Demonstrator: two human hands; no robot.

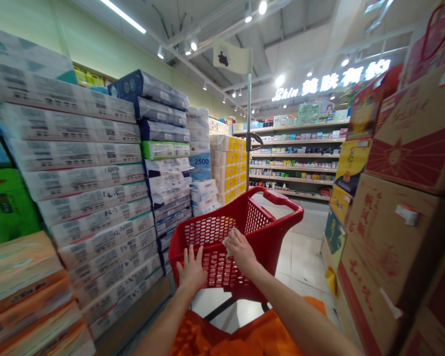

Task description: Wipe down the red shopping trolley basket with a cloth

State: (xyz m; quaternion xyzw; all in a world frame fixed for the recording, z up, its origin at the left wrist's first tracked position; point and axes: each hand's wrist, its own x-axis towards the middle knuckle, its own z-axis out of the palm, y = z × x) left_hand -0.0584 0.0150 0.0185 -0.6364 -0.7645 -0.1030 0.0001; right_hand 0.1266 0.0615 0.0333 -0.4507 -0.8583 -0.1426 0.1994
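Observation:
A red plastic shopping basket (270,217) with mesh walls stands in front of me, on a trolley frame. My left hand (191,269) rests on its near rim with the fingers spread flat. My right hand (240,249) reaches into the basket and is closed on a small crumpled white cloth (228,241) pressed against the inside wall. An orange garment (244,336) shows at the bottom of the view, below my forearms.
Stacks of wrapped tissue packs (96,198) rise on the left. Brown and red cartons (404,198) are piled on the right. A pole with a small flag (248,123) stands behind the basket. Stocked shelves (292,158) line the back, beyond a tiled aisle (304,257).

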